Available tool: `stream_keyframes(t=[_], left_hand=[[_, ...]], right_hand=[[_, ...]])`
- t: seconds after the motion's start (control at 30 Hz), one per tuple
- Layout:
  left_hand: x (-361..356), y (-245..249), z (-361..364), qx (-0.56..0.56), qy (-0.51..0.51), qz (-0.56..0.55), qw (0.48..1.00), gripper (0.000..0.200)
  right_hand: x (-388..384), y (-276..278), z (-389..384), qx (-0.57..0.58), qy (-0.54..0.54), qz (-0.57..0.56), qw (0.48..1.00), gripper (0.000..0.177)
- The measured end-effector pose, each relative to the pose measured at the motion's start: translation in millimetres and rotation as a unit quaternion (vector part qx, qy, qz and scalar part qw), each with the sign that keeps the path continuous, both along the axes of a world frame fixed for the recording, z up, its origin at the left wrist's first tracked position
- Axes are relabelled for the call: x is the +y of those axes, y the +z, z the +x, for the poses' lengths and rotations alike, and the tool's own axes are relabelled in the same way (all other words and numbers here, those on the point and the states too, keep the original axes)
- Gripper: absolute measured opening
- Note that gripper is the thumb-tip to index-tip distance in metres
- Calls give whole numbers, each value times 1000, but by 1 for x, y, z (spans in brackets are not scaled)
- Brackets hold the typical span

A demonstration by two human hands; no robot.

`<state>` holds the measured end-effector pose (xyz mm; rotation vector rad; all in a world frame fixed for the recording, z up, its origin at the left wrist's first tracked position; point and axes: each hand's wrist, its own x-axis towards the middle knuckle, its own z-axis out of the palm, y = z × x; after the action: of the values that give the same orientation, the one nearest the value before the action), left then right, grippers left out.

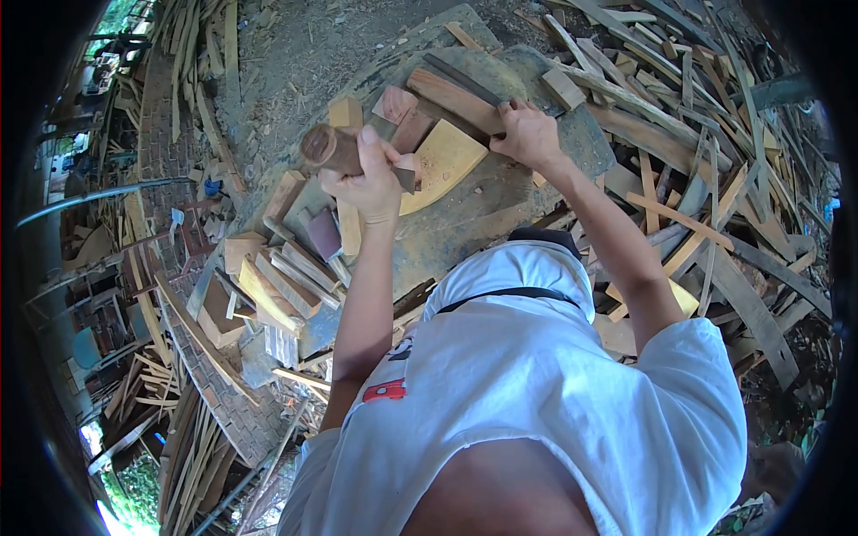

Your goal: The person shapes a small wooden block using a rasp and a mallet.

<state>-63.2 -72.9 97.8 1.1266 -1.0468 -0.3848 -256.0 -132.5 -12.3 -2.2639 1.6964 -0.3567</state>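
My left hand [365, 183] is closed around a short, round piece of dark wood [336, 150], its ringed end facing up and to the left. Just right of that thumb shows a small square-ended block [407, 170]. Bent fingers of my right hand [529, 134] grip the near end of a long reddish-brown wooden bar [454, 98]. Between the hands lies a pale yellow curved board [447, 161] with wood crumbs on it. Two reddish blocks [395, 104] sit beside its upper left edge, and a light wooden block [345, 113] stands behind the round piece.
The worn work surface [509, 192] carries several offcuts [290, 277] at its left. A dark strip [460, 79] lies along the bar's far side, near a loose block [563, 89]. Scrap wood piles [706, 152] crowd the right; more planks [183, 54] lie at left.
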Motion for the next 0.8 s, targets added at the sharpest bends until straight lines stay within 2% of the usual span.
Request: stream_keyframes(t=[0.03,0.1,0.13,0.17,0.23,0.27,0.3,0.33,0.37,0.43,0.47,0.5,0.53,0.63,0.8], left_hand=[[1,0,-1,0,1,-2,1000,32],[2,-2,-4,-35,-15,29,999,29],[7,-16,-6,-14,-15,80,997,24],[13,-25,-2,-14,-18,79,997,24],[19,-44,4,-46,2,48,998,19],[18,-55,16,-132,26,25,991,18],[21,-47,13,-130,27,28,991,18],[21,-27,7,-63,16,20,998,21],[19,-11,4,3,5,12,1000,24],[16,4,15,-15,14,-2,1000,32],[14,10,21,8,0,-25,1000,29],[13,13,28,31,-13,-48,998,26],[12,14,33,3,-11,-51,999,29],[12,19,32,14,-27,-65,997,30],[21,12,31,3,-50,-64,997,34]], right_hand=[[-2,6,-3,0,1,-2,1000,44],[-7,21,-11,-20,-29,62,997,45],[-9,27,-17,-35,-16,52,998,49],[-9,33,-19,-35,-18,51,998,49],[-8,46,-27,-115,-4,21,993,55],[-3,54,-29,-112,-6,27,993,55],[-2,65,-27,-160,-17,50,986,60],[-2,75,-23,-208,-28,70,975,65],[-1,83,-21,-208,-26,69,975,65],[6,94,-16,-373,-32,221,900,71],[8,92,-12,-374,-31,220,901,71],[11,88,-8,-351,2,154,924,73],[14,84,-4,-325,35,88,941,75],[23,71,7,-345,42,153,925,76],[37,50,15,-320,50,173,930,71]])
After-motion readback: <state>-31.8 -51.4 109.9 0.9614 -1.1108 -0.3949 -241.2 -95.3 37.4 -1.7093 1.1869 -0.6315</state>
